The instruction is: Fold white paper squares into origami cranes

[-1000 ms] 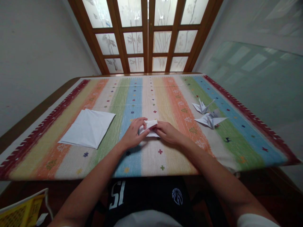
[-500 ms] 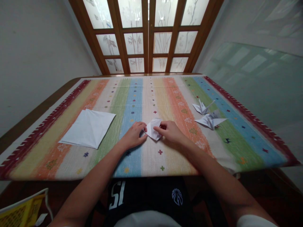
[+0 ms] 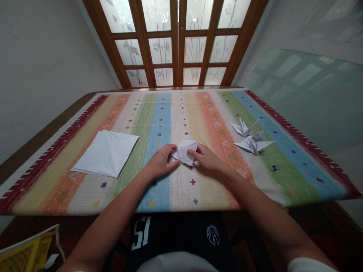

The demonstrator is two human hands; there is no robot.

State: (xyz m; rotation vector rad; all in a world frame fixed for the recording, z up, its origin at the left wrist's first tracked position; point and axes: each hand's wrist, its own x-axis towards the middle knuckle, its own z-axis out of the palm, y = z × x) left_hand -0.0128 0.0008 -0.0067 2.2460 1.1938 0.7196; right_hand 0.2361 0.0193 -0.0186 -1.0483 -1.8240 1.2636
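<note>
A small, partly folded piece of white paper (image 3: 185, 150) lies on the striped tablecloth (image 3: 198, 189) near the table's front middle. My left hand (image 3: 160, 163) pinches its left corner, fingers curled. From the right, my right hand (image 3: 207, 157) grips the paper with thumb on top and fingers closed round its edge. Both forearms reach in from the bottom of the view.
A flat creased white paper sheet (image 3: 106, 152) lies to the left. Two folded white paper cranes (image 3: 243, 128) (image 3: 254, 142) sit to the right. Wooden glazed doors (image 3: 177, 41) stand behind the table. A yellow bag (image 3: 25, 253) is at the lower left.
The paper has been turned and opened up between my hands, from a flat narrow fold to a raised, fuller shape. Both hands shifted slightly around it.
</note>
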